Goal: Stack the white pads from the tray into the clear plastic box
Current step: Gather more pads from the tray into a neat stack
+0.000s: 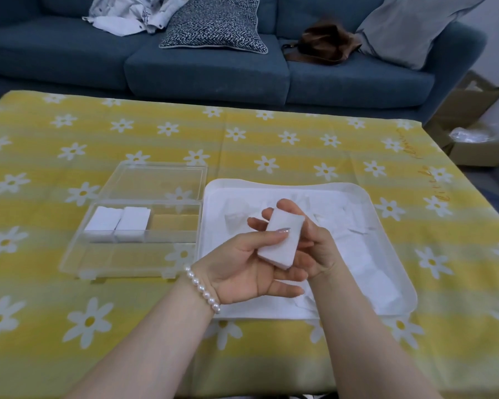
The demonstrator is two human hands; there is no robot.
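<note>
A person's left hand and right hand are together holding a small stack of white rectangular pads above the near-left part of a shallow white plastic tray — the left thumb is pressing across the top face while the left fingers are curling beneath, and the right fingers are cupping the stack's far side. More white pads are lying loose in the tray, their edges hard to separate against the white. Just to the tray's left, a clear plastic box with a hinged lid lying open is sitting on a yellow tablecloth printed with white daisies; two stacks of white pads are already standing side by side in the left of its far row, with a vacant slot beside them.

The hands appear to be squaring the stack before it goes in. Doing that well probably means aligning the edges flush, keeping thumb pressure light so the soft pads are not being crushed, then lowering the stack level into the vacant slot — snug against its neighbour, not tilted.
</note>
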